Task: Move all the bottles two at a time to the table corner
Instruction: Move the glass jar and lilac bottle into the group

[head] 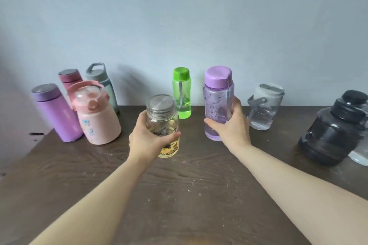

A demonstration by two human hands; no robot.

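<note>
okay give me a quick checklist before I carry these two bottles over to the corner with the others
1. Left hand wrapped around the clear jar bottle: ok.
2. Right hand wrapped around the purple clear bottle: ok.
3. Both lids seated: look closed; tightness cannot tell.
4. Room in the corner beside the pink bottle and purple flask: ok, bare table in front of them.
5. Green bottle clear of the leftward path: ok, it stands behind, by the wall.

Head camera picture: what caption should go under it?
Left hand holds a clear bottle, right hand a purple bottle.
</note>
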